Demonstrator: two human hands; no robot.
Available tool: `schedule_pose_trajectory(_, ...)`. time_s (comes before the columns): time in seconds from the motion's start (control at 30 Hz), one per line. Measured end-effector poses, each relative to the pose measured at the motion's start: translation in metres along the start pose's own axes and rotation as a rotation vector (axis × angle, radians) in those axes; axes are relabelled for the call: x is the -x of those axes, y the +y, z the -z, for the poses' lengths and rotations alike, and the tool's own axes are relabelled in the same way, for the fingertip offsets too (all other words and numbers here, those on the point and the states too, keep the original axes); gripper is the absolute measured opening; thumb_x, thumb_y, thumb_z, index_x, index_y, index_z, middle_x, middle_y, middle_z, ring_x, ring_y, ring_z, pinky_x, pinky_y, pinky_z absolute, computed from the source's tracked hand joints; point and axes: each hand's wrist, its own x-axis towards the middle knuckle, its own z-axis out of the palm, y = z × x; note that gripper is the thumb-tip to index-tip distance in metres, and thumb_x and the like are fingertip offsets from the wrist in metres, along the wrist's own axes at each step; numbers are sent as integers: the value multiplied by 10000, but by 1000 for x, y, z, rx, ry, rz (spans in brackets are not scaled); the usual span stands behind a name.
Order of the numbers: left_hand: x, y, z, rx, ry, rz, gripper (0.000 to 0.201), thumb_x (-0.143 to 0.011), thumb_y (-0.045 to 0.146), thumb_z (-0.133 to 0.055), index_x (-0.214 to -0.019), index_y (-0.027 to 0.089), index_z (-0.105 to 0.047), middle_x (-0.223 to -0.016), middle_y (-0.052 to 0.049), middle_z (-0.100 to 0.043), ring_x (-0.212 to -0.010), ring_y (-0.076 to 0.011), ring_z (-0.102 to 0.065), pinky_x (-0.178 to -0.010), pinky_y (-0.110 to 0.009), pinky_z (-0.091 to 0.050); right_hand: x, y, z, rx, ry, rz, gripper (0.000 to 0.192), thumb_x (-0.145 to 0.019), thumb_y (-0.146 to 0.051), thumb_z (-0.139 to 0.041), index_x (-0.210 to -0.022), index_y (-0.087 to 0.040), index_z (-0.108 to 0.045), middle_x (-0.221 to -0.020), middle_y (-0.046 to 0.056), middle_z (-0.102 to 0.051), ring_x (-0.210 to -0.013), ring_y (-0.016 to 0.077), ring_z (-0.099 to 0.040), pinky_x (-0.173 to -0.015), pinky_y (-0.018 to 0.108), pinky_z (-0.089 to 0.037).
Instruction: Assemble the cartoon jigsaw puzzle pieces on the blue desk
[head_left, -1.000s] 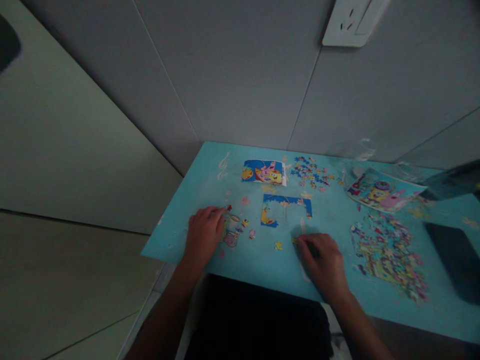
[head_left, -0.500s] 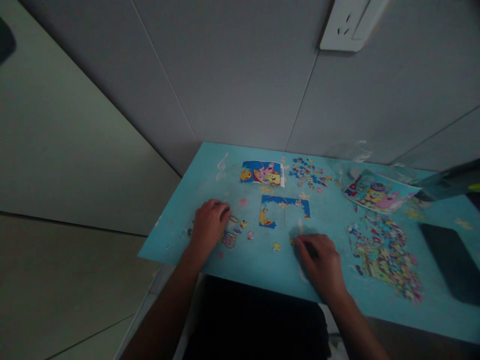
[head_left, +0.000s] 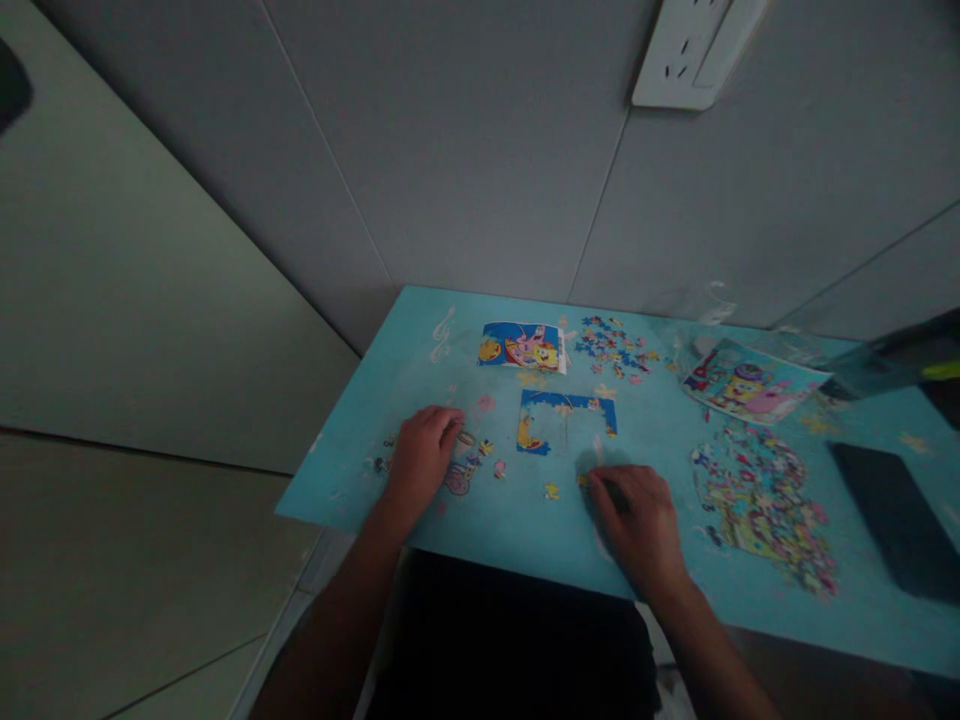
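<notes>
A partly joined jigsaw puzzle (head_left: 568, 400) lies mid-table, its blue and yellow pieces forming a frame with an open lower right. My right hand (head_left: 637, 510) is below it, thumb and fingertips closed on a small yellow puzzle piece (head_left: 583, 481) at the table surface. To the left, my left hand (head_left: 422, 450) rests with fingers curled together; whether a piece is inside is hidden. Between the hands lie a loose yellow piece (head_left: 551, 491), a pink piece (head_left: 499, 468) and another yellow piece (head_left: 486, 447). Behind the puzzle sits a cartoon reference picture (head_left: 523, 347).
Loose blue pieces (head_left: 611, 345) are scattered at the back. A large heap of mixed pieces (head_left: 765, 510) spreads at right, near a second cartoon picture (head_left: 750, 382), clear plastic packaging (head_left: 709, 310) and a dark flat slab (head_left: 892, 515). The turquoise table (head_left: 360, 400) meets a grey wall.
The view has shifted slightly. My left hand's fingers have moved a little, and my right hand stays nearly in place at the yellow puzzle piece. The joined puzzle looks the same.
</notes>
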Motion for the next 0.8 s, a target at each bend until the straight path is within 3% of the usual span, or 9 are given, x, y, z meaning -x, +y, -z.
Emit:
schedule_pose_trajectory(0.1, 5, 25, -5, 220, -28, -21, 243, -967, 195, -601, -1202, 223, -655, -1020, -43, -734, -937, -196, -685, -928, -380, -531, -2, -9, -2, -50, 9, 15, 134, -968, -314, -618, -1006, -231, -717, -991, 79, -732, -934, 267, -643, -890, 479, -482)
schedule_pose_trajectory(0.23, 12, 65, -16, 505, -240, -80, 433, -955, 192, -631, -1377, 266, -567, -970, -4, -744, -918, -170, -701, -936, -344, -539, -10, -29, -4, -296, -44, -6, 139, -969, -309, -630, -1058, -243, -714, -1038, 78, -723, -993, 248, -659, -914, 436, -521)
schedule_pose_trajectory(0.37, 17, 88, -27, 645, -308, -65, 428, -945, 155, -631, -1357, 261, -587, -970, -8, -742, -907, -163, -706, -923, -326, -550, -19, -43, -6, -452, -127, -49, 134, -969, -325, -634, -1027, -256, -732, -993, 59, -742, -931, 225, -687, -860, 391, -554)
schedule_pose_trajectory(0.63, 21, 87, -38, 694, -157, 4, 332, -952, 194, -639, -1279, 250, -626, -1176, -62, -726, -976, -185, -717, -950, -376, -581, -24, -38, -4, -512, -148, -160, 234, -944, -391, -650, -1093, -259, -772, -962, 53, -780, -795, 206, -694, -731, 343, -567)
schedule_pose_trajectory(0.8, 19, 80, -31, 468, -37, -119, 210, -1022, 201, -524, -1180, 232, -657, -1150, -65, -717, -1096, -197, -673, -992, -390, -545, -29, -34, 4, -462, -122, -206, 212, -951, -382, -631, -1032, -257, -782, -965, 52, -790, -841, 215, -714, -770, 347, -557)
